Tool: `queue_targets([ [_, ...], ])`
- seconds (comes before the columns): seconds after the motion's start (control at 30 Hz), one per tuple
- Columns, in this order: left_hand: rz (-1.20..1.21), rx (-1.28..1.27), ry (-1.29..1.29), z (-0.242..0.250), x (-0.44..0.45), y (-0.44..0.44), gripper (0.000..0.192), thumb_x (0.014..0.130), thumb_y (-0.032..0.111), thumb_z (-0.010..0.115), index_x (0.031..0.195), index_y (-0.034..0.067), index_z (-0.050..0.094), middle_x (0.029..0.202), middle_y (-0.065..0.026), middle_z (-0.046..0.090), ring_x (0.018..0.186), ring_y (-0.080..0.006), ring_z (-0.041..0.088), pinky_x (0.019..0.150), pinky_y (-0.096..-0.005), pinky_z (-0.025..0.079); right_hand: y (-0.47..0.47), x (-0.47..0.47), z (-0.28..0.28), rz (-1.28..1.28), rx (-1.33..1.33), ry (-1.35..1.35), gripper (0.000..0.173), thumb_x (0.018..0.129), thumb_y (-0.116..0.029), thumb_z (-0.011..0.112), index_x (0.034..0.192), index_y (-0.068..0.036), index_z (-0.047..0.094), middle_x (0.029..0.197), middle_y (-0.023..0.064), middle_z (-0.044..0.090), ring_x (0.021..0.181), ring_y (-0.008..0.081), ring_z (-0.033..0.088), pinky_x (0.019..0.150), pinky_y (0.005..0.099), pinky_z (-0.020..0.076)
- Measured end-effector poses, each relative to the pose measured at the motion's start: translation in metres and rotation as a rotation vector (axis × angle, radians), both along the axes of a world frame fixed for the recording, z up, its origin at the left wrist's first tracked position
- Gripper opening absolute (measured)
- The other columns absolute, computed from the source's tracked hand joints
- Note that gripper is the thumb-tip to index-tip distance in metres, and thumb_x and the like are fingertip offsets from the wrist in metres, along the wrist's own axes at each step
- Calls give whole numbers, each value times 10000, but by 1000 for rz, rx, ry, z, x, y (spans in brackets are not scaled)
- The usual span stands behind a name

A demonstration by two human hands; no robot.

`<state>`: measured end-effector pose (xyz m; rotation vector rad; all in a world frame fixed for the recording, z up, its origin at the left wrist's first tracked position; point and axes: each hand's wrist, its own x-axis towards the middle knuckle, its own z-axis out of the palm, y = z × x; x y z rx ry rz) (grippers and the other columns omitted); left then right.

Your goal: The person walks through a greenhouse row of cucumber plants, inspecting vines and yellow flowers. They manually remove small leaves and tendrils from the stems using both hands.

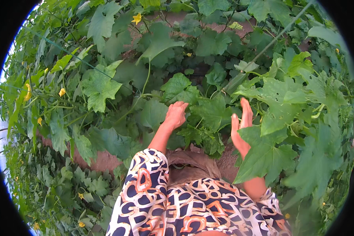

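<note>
My left hand (176, 114) is closed among the leaves of a climbing gourd vine, beside a broad lobed leaf (181, 89). The fingertips are hidden, so whether they grip a stem cannot be told. To the right, my right hand (244, 119) reaches up with thumb and fingers apart. A thin stem shows between them, and a large leaf (265, 155) covers part of the wrist and forearm. Between the hands hang a lobed leaf (212, 112) and a crumpled leaf cluster (214, 144). A brown cloth pouch (191, 160) gapes at my waist.
Dense vines rise on both sides, with yellow flowers (137, 19) among them. A green cord (76, 57) crosses at upper left. At upper right a slanting line (278, 37) runs down into the leaves. Bare soil (101, 161) shows at lower left.
</note>
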<state>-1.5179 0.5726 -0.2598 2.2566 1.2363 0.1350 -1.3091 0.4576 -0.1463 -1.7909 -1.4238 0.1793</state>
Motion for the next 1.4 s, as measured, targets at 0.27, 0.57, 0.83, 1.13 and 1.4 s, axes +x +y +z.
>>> queue_targets([
  [0.27, 91, -120, 534, -26, -23, -33, 568, 680, 159, 629, 1221, 158, 457, 1237, -146, 431, 1220, -400, 298, 998, -559, 233, -59, 55, -61, 177, -847, -156, 317, 872, -327, 470, 989, -46, 558, 778, 216, 607, 767, 376, 593, 662, 447, 455],
  [0.57, 60, -245, 590, -62, -119, -42, 421, 629, 138, 639, 1045, 177, 590, 1115, -122, 514, 1126, -334, 416, 1005, -564, 230, -76, 44, -51, -39, -659, 108, 157, 781, -131, 607, 836, 15, 583, 806, 169, 616, 693, 261, 616, 616, 359, 476],
  [0.83, 31, -172, 378, -67, -144, -59, 260, 614, 142, 615, 869, 145, 667, 1029, -75, 568, 1039, -266, 484, 994, -575, 216, 53, 3, -215, -313, -563, 381, 312, 819, -141, 529, 1115, -43, 548, 1079, 180, 583, 1009, 265, 563, 852, 345, 429],
  [1.13, 65, -225, 354, -50, -174, -81, 390, 680, 144, 584, 1068, 105, 590, 1128, -109, 539, 1120, -281, 443, 1004, -544, 207, 48, -35, -157, -175, -830, 124, 356, 683, -162, 619, 1006, -12, 616, 781, 152, 639, 742, 218, 615, 700, 320, 472],
  [1.4, 25, -40, -227, 14, -111, -61, 328, 639, -19, 541, 959, 33, 591, 924, -160, 564, 888, -302, 554, 769, -393, 444, -25, -31, -48, -222, -509, 512, 216, 683, -13, 563, 892, 27, 603, 709, 5, 546, 611, 63, 453, 541, 209, 375],
])
